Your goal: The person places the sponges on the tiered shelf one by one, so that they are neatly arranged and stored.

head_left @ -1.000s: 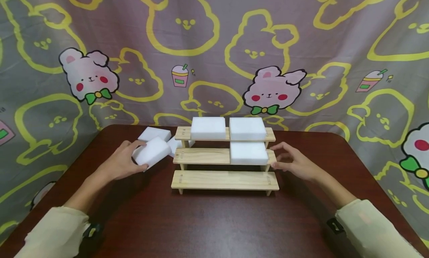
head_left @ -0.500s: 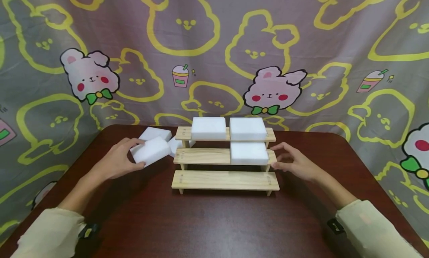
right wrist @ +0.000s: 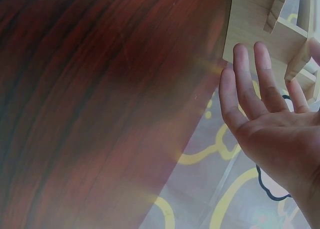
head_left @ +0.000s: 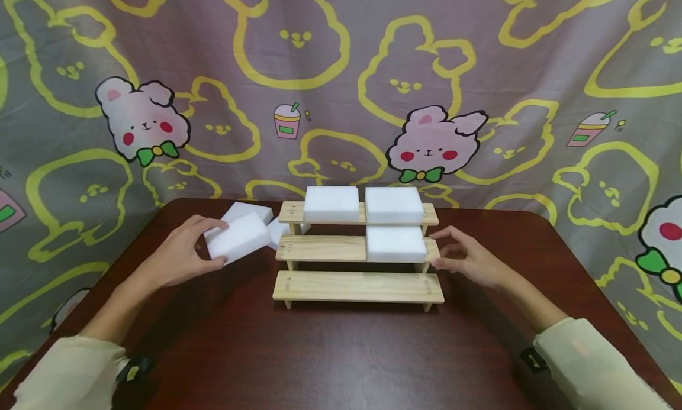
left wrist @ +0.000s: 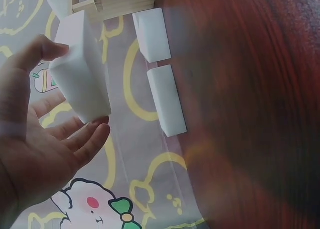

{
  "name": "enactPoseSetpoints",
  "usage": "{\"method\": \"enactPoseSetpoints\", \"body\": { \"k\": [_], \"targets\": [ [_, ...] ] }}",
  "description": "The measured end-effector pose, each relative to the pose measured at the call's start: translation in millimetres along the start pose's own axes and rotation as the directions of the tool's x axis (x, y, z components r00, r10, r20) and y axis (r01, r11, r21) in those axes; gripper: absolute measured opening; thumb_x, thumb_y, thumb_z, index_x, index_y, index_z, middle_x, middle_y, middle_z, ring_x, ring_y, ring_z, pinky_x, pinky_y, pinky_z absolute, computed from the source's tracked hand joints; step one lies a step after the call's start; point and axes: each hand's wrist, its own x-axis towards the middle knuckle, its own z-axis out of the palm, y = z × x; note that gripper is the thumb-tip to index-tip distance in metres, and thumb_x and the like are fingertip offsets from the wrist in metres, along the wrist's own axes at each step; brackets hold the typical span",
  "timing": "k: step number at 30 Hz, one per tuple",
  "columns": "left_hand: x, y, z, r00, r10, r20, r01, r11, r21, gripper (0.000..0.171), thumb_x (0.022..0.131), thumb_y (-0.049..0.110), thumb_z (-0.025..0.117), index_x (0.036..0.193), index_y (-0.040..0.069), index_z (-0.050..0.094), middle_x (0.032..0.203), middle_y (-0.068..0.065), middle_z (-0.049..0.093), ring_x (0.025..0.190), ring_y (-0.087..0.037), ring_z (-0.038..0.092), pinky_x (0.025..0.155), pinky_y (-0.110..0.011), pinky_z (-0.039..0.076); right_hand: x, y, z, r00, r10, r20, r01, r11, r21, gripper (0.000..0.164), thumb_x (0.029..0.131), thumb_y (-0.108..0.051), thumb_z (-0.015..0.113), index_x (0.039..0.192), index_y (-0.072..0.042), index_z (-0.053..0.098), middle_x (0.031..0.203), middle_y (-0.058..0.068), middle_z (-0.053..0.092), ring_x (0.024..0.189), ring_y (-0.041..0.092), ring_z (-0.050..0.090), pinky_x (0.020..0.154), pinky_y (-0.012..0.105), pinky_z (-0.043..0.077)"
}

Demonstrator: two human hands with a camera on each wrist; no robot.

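Observation:
My left hand [head_left: 183,253] grips a white foam block [head_left: 238,238], thumb on one edge and fingertips on the opposite edge. In the left wrist view the held block [left wrist: 82,69] hangs clear of the table, tilted. Behind it lie two more foam blocks, one [head_left: 250,212] at the back and another [head_left: 278,231] partly hidden beside the rack. My right hand [head_left: 471,257] is at the right end of the three-step wooden rack [head_left: 357,287], fingers relaxed, holding nothing. Two foam blocks sit on the top step, and one foam block [head_left: 395,243] rests at the middle step's right end.
The dark reddish wooden table [head_left: 341,357] carries everything. Close behind its far edge hangs a grey curtain [head_left: 341,102] printed with yellow outlines and rabbits. The rack's side supports show in the right wrist view.
My left hand has drawn slightly left with the foam block, whose broad face has turned more toward the head camera. The right hand and rack have stayed put.

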Motion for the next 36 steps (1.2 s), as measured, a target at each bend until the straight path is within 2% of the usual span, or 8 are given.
{"method": "enactPoseSetpoints", "body": {
  "k": [4,7,17,36],
  "targets": [
    [-1.4,1.9,-1.4,1.000,0.004,0.014,-0.004,1.000,0.007,0.060,0.074,0.020,0.088,0.124,-0.001,0.064,0.117,-0.022,0.059,0.098,-0.035,0.057,0.078,-0.050,0.055,-0.2,0.2,-0.1,1.000,0.002,0.001,-0.002,1.000,-0.001,0.051,0.096,-0.012,0.073,0.138,0.000,0.046,0.112,0.023,0.065,0.093,0.033,0.070,0.077,0.043,0.054],
    [-2.0,4.4,-2.5,1.000,0.009,0.025,-0.009,1.000,0.009,0.060,0.074,0.020,0.089,0.125,0.001,0.065,0.118,-0.021,0.059,0.101,-0.036,0.056,0.081,-0.055,0.053,-0.5,0.1,-0.1,1.000,0.002,0.002,-0.002,1.000,-0.003,0.051,0.096,-0.012,0.073,0.138,0.000,0.046,0.113,0.023,0.065,0.093,0.032,0.069,0.077,0.043,0.054],
    [-2.7,12.1,-4.2,0.999,0.042,0.019,-0.042,0.999,0.006,0.058,0.073,0.019,0.090,0.124,0.003,0.067,0.120,-0.019,0.060,0.103,-0.036,0.057,0.082,-0.055,0.053,-0.3,-0.3,-0.2,1.000,-0.015,-0.002,0.015,1.000,0.006,0.051,0.096,-0.012,0.073,0.137,-0.001,0.047,0.112,0.023,0.064,0.091,0.028,0.069,0.076,0.042,0.055],
    [9.0,30.5,5.7,0.987,0.134,0.088,-0.130,0.990,-0.052,0.057,0.074,0.019,0.089,0.126,0.007,0.068,0.123,-0.013,0.061,0.105,-0.032,0.058,0.083,-0.049,0.052,-0.2,0.4,0.1,1.000,-0.010,-0.004,0.010,1.000,-0.001,0.051,0.096,-0.012,0.074,0.138,-0.001,0.047,0.109,0.023,0.065,0.090,0.027,0.069,0.075,0.043,0.055]
  ]
}}
